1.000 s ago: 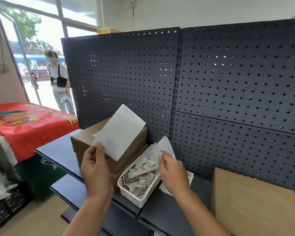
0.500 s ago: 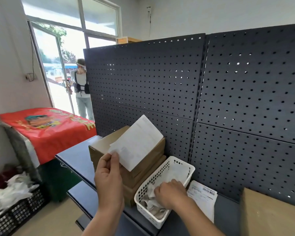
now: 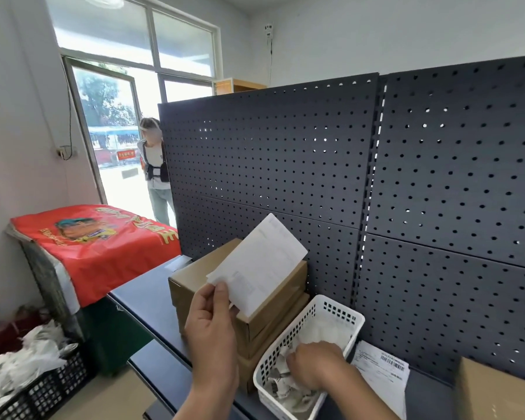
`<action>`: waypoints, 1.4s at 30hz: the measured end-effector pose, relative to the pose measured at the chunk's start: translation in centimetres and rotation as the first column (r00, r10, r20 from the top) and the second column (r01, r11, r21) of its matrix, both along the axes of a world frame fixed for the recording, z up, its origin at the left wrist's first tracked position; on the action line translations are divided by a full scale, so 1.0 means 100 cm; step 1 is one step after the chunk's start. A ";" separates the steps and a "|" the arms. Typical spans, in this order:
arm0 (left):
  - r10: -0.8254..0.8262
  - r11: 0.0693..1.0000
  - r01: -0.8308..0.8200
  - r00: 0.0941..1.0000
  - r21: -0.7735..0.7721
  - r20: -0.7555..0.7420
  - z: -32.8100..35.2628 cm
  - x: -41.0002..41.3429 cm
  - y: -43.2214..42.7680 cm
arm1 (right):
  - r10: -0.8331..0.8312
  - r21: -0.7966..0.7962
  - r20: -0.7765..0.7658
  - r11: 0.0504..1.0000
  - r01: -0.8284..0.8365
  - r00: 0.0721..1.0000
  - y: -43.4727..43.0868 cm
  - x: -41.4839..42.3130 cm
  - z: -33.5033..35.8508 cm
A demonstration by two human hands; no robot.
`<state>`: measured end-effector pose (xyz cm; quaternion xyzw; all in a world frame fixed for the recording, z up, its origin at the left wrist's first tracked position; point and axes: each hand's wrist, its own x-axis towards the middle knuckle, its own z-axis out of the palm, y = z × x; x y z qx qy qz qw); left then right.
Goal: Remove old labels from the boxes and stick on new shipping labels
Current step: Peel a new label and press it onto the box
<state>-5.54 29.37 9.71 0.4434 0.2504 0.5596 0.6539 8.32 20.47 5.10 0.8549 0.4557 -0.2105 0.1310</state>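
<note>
your left hand (image 3: 211, 325) pinches the label (image 3: 258, 265) by its lower left corner, thumb on the near face, the other fingers behind it. the label stands tilted in the air, just in front of the top of the boxes (image 3: 194, 269), with faint print on the side facing you. the boxes are brown, stacked on the dark shelf (image 3: 143, 292) against the pegboard (image 3: 285, 162).

just right of the stack sits a white basket (image 3: 334, 313), touching it. your right hand (image 3: 312, 363) is down inside the basket, knuckles up, fingers curled into the crumpled scraps (image 3: 285, 386). you cannot tell whether it grips any of them. a printed sheet (image 3: 382, 371) with a barcode lies flat on the shelf beside the basket's right wall. a lone box (image 3: 497, 389) shows at the lower right edge.

to the left, a red cloth (image 3: 97, 237) covers a stand, a black crate (image 3: 43, 389) holds white wads, and a person (image 3: 155, 171) stands in the doorway.
</note>
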 end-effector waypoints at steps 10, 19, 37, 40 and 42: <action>0.026 1.000 -0.025 0.999 0.013 -0.022 0.010 -0.005 -0.008 | -0.152 0.453 -0.062 0.876 0.164 0.986 -0.018 0.004 -0.011; 0.036 0.998 -0.037 0.999 -0.051 -0.015 0.007 -0.013 -0.018 | -0.194 0.696 -0.105 0.686 0.211 0.975 -0.047 -0.004 -0.003; -0.087 0.922 0.137 0.984 0.361 -0.153 0.011 0.020 -0.126 | 0.202 0.705 -0.668 -0.139 0.696 0.716 -0.159 -0.039 0.089; -0.100 0.877 0.172 0.979 0.449 -0.180 0.009 0.027 -0.141 | 0.217 0.653 -0.712 -0.143 0.744 0.667 -0.173 -0.037 0.089; -0.097 0.820 0.191 0.975 0.539 -0.198 0.008 0.029 -0.152 | 0.222 0.619 -0.734 -0.171 0.766 0.642 -0.181 -0.035 0.087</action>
